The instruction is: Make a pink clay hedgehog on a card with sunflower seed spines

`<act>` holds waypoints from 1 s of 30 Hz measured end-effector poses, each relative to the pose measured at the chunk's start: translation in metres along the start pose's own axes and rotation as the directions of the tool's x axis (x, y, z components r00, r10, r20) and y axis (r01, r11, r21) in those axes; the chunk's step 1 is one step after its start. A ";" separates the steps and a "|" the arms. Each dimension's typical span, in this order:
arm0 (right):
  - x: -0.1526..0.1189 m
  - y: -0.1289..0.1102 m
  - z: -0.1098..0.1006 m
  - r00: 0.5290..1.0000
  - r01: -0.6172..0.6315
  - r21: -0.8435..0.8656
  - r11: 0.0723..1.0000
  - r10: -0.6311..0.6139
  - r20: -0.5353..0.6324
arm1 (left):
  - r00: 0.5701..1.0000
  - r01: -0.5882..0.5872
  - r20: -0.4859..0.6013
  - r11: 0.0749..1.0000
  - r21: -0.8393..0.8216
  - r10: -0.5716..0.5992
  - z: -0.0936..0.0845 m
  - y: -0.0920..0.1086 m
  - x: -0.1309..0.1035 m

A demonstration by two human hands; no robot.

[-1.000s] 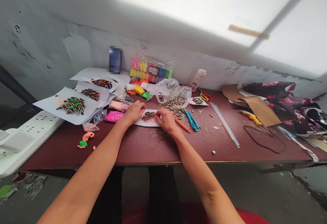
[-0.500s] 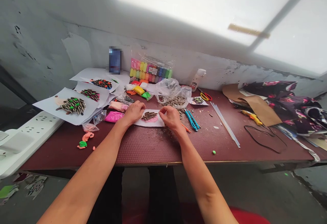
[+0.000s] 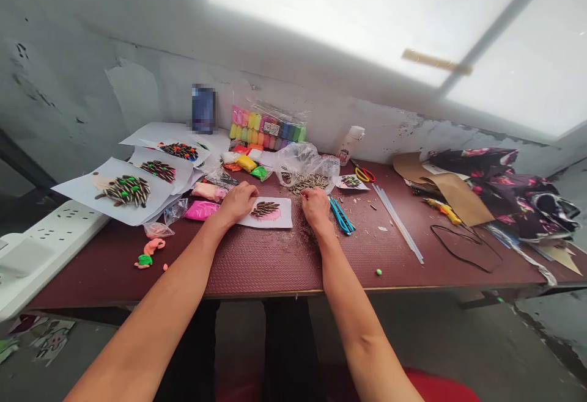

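A small white paper card (image 3: 285, 214) lies on the table, with a pink clay shape partly covered by rows of sunflower seeds (image 3: 265, 208). My left hand (image 3: 239, 200) is at the card's left edge, its fingers curled closed on it. My right hand (image 3: 316, 206) is just right of the card, at the near edge of a seed pile (image 3: 312, 182) that spills from a clear plastic bag (image 3: 298, 159). Its fingers are pinched together; whatever they hold is hidden. A blue utility knife (image 3: 342, 215) lies right of this hand.
Paper sheets with finished seed hedgehogs (image 3: 126, 190) lie at left by a white power strip (image 3: 59, 231). Clay packs (image 3: 268, 130) and a bottle (image 3: 351, 144) stand behind. Scissors (image 3: 364, 173), glue sticks (image 3: 398, 223), a yellow glue gun (image 3: 444, 209) and floral cloth (image 3: 513, 194) are at right.
My right hand has left the card's right edge and moved right, to the seed pile. My left hand stays at the card's left edge. The view has shifted slightly.
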State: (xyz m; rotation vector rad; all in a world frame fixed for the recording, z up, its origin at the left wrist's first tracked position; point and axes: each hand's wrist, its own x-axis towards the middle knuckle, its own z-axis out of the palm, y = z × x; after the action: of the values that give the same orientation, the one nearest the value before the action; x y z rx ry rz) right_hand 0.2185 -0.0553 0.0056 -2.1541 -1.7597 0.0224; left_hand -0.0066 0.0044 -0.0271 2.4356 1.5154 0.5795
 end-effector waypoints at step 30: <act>-0.020 -0.005 -0.002 0.977 0.193 0.537 0.821 -0.210 -0.030 | 1.000 -0.013 -0.022 1.000 0.007 0.013 0.004 -0.004 0.001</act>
State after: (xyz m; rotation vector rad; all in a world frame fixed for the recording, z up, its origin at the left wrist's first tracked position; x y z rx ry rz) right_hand 0.2095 -0.0736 0.0045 -1.5638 -1.7274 0.4464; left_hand -0.0077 0.0065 -0.0317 2.4538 1.5132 0.6072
